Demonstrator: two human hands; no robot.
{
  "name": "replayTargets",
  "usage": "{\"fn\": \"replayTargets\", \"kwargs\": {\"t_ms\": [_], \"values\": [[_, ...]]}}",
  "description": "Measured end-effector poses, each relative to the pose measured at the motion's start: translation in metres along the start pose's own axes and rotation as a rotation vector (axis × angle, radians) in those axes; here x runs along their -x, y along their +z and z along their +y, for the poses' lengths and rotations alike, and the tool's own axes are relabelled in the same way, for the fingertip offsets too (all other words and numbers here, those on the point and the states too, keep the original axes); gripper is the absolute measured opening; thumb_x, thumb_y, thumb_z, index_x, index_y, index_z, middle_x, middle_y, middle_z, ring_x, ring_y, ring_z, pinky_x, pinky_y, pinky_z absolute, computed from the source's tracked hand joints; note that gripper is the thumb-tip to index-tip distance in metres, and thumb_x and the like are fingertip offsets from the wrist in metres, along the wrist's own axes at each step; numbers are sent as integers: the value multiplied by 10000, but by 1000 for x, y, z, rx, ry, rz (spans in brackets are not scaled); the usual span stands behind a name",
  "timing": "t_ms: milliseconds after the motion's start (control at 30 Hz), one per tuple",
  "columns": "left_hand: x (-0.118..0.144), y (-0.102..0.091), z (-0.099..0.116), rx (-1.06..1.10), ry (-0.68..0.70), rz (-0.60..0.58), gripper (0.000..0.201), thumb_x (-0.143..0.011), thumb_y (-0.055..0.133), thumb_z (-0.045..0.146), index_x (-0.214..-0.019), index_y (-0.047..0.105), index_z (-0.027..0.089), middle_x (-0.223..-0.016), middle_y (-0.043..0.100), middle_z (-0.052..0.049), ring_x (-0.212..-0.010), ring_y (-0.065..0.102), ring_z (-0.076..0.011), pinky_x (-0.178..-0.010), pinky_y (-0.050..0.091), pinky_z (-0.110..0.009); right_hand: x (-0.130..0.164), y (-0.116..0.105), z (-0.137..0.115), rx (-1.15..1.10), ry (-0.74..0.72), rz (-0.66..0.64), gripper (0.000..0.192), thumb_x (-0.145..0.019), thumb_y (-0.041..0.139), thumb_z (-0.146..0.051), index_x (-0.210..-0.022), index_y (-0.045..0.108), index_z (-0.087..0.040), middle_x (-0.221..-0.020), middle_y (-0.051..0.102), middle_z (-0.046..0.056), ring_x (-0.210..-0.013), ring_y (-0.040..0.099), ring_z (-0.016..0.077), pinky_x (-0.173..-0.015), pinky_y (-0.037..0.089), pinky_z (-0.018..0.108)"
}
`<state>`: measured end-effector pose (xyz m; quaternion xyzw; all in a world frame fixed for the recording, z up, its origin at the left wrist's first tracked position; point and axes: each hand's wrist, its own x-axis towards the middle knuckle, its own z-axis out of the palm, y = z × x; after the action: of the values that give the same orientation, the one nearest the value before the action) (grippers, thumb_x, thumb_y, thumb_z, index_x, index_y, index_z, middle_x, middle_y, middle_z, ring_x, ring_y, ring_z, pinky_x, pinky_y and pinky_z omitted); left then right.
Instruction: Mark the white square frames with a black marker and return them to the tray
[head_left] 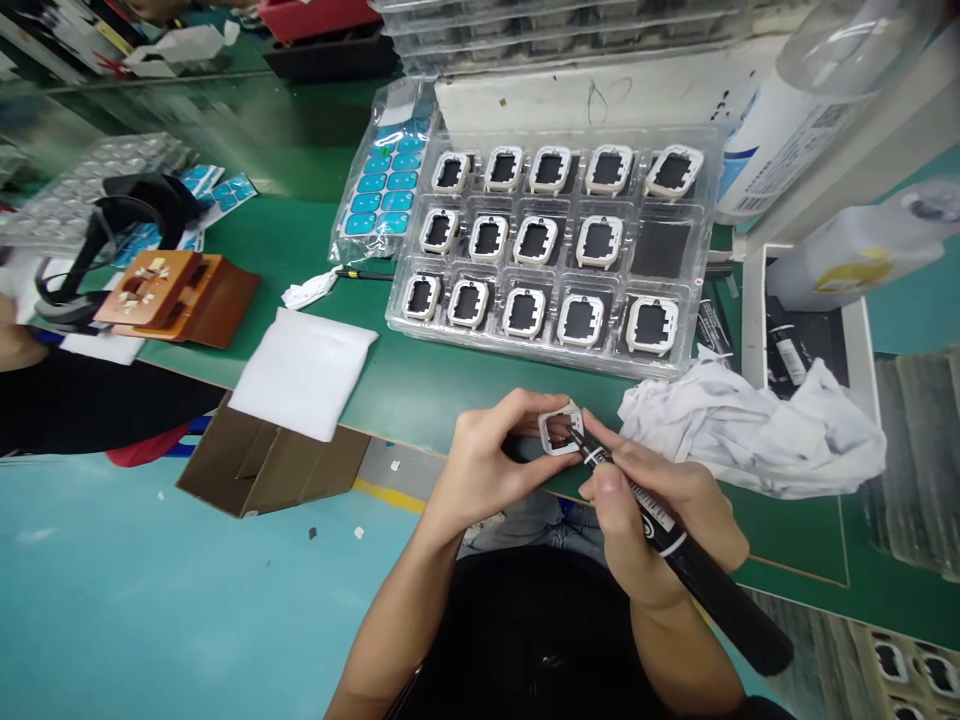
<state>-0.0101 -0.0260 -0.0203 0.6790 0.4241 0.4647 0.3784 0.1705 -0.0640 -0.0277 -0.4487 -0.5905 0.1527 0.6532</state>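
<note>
At the lower centre of the frame, the left hand [487, 455] pinches a pale casing [544, 432] by its edges, apparently leaving its opening clear; the right hand [690, 500] grips a black marker [675, 545] pen-fashion, tip by the inner rim, contact hard to tell. Above, similar casings [651, 349] sit in separate tray [525, 346] pockets, presumably against scuffing.

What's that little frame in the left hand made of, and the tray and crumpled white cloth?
Little frame: perhaps plastic or coated metal; its pale, smooth surface fits either.
Tray: likely thin clear plastic, glossy, with highlights along its ridges.
Cloth: apparently soft fabric, matte, given its loose folds.
</note>
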Motion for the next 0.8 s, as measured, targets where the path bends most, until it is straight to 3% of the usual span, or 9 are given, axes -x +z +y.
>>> {"fn": "replayTargets", "kwargs": {"t_ms": [100,167,367,800], "values": [[1,1,-1,-32,22,8,379,-964,994,233,-1307,833,232,-1211,938,-44,-980,938,-192,-910,779,-224,-6,3,-2,51,-40,-15,198,-1013,872,-123,-1167,819,-235,-1085,915,39,-647,860,250,-710,822,362],[2,2,-1,-43,12,9,391,-954,996,237,-1311,836,230,-1206,938,-45,-982,939,-200,-908,785,-234,-9,4,-3,58,-44,-33,201,-1015,874,-123,-1169,813,-237,-1089,918,36,-613,841,232,-695,817,350],[1,2,2,-52,30,17,427,-926,1006,203,-1315,830,225,-1144,942,-26,-966,940,-193,-909,782,-221,-8,3,-2,24,-36,-35,209,-1001,878,-94,-1170,821,-203,-1053,911,45,-665,862,238,-778,831,378],[-1,4,6,-33,53,7,450,-904,970,115,-1312,804,207,-1115,944,0,-926,930,-153,-914,759,-185,-2,2,-2,30,87,-35,160,-1013,896,-132,-1116,849,-245,-1055,901,1,-716,871,229,-778,802,361]]}}
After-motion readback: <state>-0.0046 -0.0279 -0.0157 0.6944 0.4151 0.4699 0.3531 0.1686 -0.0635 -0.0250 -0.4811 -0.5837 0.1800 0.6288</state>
